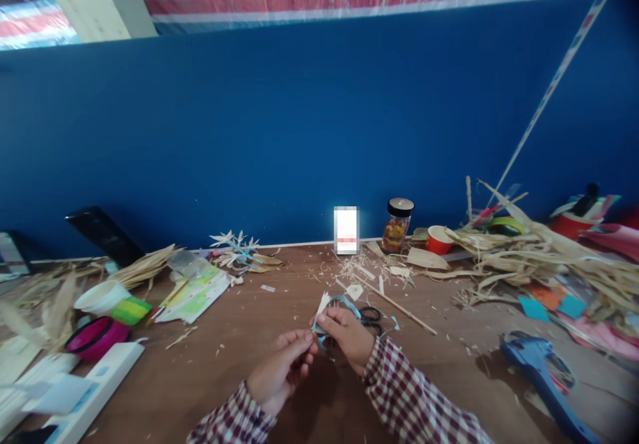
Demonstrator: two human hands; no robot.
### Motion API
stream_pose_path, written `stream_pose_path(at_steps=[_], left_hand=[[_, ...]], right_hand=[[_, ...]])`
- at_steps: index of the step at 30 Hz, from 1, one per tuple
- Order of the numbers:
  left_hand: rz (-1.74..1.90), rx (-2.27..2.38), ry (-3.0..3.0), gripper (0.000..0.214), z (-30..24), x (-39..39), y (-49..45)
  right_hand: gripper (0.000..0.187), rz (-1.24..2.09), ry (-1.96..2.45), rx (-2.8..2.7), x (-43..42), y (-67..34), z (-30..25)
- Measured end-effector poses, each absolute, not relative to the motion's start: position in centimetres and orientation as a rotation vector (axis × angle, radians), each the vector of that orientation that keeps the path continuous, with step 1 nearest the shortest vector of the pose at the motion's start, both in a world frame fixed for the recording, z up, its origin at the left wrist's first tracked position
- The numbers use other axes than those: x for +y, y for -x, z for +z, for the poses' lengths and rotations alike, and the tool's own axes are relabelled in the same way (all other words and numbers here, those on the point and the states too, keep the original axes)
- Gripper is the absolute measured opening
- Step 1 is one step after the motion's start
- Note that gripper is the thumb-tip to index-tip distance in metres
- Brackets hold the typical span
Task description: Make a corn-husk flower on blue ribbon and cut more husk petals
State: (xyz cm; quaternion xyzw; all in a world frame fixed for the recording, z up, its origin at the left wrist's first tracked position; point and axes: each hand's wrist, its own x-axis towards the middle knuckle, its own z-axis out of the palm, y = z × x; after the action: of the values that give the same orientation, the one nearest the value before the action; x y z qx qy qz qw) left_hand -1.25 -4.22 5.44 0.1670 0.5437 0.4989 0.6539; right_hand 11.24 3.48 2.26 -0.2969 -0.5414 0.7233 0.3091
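Close together above the brown table, my two hands work on a small piece. My right hand is closed, pinching a pale, pointed piece of dried husk at its base. A light blue strip curls out around the right fingers and down between the hands. My left hand is closed too, its thumb and forefinger tips pressed together at the lower end of the piece, on what looks like the blue strip. Just behind the right hand lie scissors with black handles, their blades hidden.
A thin stick and pale scraps lie behind my hands. To the right are a blue glue gun, a heap of dried husks, a red cup and a jar. A white power strip and pink bowl stand left.
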Motion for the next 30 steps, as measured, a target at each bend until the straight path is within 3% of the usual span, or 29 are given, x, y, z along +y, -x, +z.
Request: stream_pose_path(at_steps=[30], left_hand=[[1.125, 1.299, -0.466, 0.031, 5.3, -4.1, 0.8]], right_hand=[[0.042, 1.831, 0.876, -1.614, 3.9, -11.2, 0.8]])
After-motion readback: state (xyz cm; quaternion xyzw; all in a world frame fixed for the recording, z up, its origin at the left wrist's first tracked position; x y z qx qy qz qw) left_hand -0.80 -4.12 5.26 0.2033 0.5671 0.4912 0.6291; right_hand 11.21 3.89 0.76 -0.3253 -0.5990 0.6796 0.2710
